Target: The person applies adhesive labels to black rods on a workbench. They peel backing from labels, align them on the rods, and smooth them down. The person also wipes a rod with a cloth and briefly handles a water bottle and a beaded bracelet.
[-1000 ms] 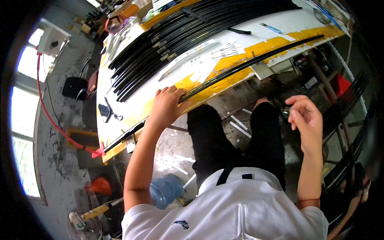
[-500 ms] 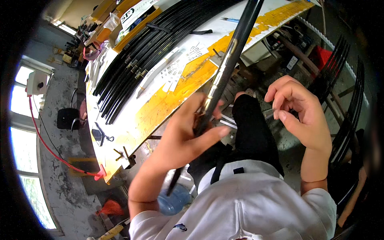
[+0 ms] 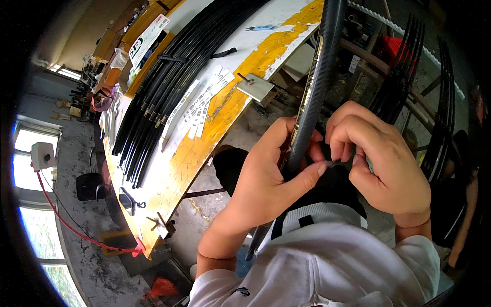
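Observation:
A long black carbon-fibre tube [image 3: 323,66] with gold markings slants up from my lap past the upper edge. My left hand [image 3: 258,181] is wrapped round its lower part, thumb stretched toward the right. Close by, my right hand [image 3: 386,161] has its thumb and fingers pinched together beside the tip of the left thumb. A tiny pale bit shows at that pinch, too small to name. The tube's lower end passes under my left forearm.
Many similar black tubes [image 3: 169,84] lie bundled on the white and yellow table [image 3: 179,171] at left, beside printed label strips [image 3: 204,105]. Clamps [image 3: 162,226] grip the table edge. More black tubes [image 3: 401,71] stand at right on a rack.
Both hands have come closer together, with the right fingers now at the left thumb. The tube has shifted right and stands steeper. The view has shifted too.

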Demonstrator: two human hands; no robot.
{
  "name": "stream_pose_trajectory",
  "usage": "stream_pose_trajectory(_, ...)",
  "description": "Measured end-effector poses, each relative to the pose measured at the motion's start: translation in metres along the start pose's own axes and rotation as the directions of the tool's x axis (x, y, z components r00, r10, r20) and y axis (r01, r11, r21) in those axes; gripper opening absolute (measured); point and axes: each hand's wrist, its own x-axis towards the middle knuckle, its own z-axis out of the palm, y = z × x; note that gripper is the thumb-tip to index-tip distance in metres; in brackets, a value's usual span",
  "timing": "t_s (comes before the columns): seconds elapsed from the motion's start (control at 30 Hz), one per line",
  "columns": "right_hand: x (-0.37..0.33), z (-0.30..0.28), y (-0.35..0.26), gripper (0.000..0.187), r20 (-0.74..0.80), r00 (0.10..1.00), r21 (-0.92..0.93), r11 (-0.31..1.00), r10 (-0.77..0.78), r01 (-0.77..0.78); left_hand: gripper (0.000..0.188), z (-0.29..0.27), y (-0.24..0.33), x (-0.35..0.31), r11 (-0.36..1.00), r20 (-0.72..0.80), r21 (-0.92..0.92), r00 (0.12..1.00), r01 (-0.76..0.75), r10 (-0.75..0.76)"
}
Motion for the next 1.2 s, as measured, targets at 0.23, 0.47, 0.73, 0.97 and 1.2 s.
stream_pose_trajectory(0.23, -0.008, 0.017, 0.018, 0.024, -0.002, 0.967, 0.702, 0.689, 0.255, -0.18, 0.034, -0.002, -0.004, -0.003, 0.996, -0.135, -0.07, 0.988, 0.062, -0.071)
stream_pose_trajectory(0.47, -0.009, 0.057, 0.034, 0.023, 0.067, 0.94, 0.897, 0.394, 0.334, -0.203, 0.033, -0.002, -0.009, -0.006, 0.983, -0.174, -0.172, 0.98, 0.062, -0.092)
stream_pose_trajectory(0.73, -0.003, 0.071, 0.041, 0.019, -0.035, 0.95, 0.96, 0.275, 0.309, -0.055, 0.031, -0.009, -0.012, -0.01, 0.964, -0.121, -0.245, 0.983, 0.106, -0.139)
stream_pose_trajectory(0.97, 0.0, 0.061, 0.03, 0.026, -0.107, 0.933, 0.737, 0.657, 0.343, -0.156, 0.035, -0.015, -0.018, -0.014, 0.984, -0.144, -0.167, 0.986, 0.062, -0.087)
stream_pose_trajectory(1.2, -0.001, 0.053, 0.024, 0.027, -0.086, 0.972, 0.498, 0.855, 0.217, -0.147, 0.039, -0.015, -0.022, -0.013, 0.995, -0.182, -0.083, 0.98, 0.059, -0.073)
